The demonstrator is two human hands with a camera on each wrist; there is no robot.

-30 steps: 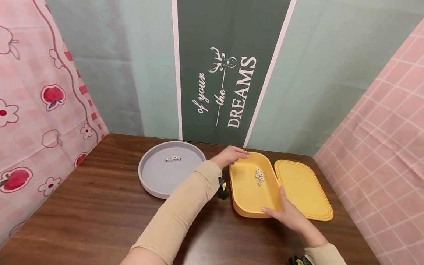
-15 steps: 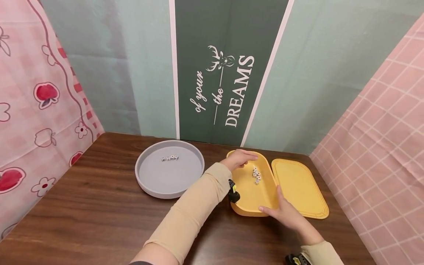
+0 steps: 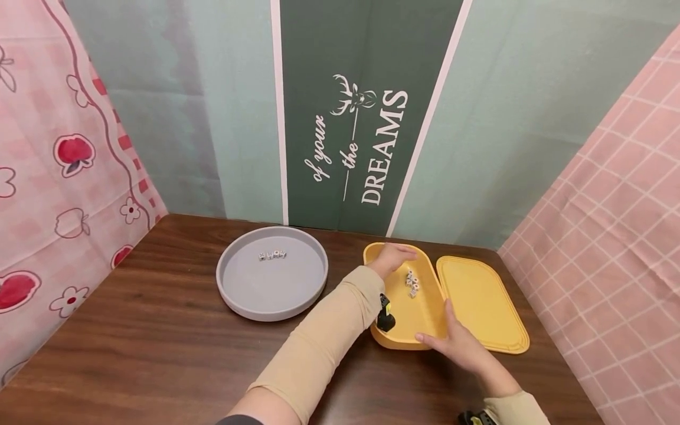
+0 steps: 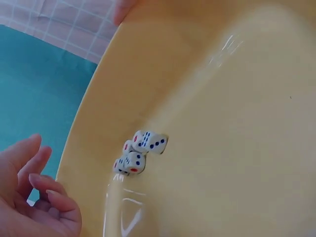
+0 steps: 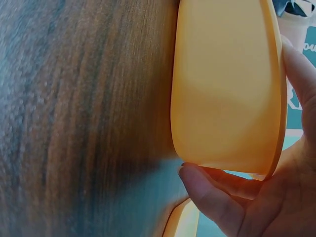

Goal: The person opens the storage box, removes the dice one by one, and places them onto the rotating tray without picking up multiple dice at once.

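Observation:
A deep yellow box (image 3: 417, 321) holds a small cluster of white dice (image 4: 131, 162), marked with blue and red dots, against its right inner wall. My left hand (image 3: 394, 258) hovers over the far part of the box. Its fingers are loosely bent near the dice in the left wrist view, and nothing shows between them. With my right hand (image 3: 462, 345) I grip the box at its near right corner. The thumb lies along the near rim, and the fingers reach round the outside of the right wall in the right wrist view.
A round grey tray (image 3: 255, 295) stands to the left with several dice (image 3: 273, 255) lined up in it. The yellow lid (image 3: 480, 304) lies flat on the brown wooden table (image 3: 159, 348), right of the box. Fabric-covered walls close off the back and both sides.
My left hand has moved right from the box's far left rim to over its inside. My right hand keeps its grip on the corner, and the dice lie as before.

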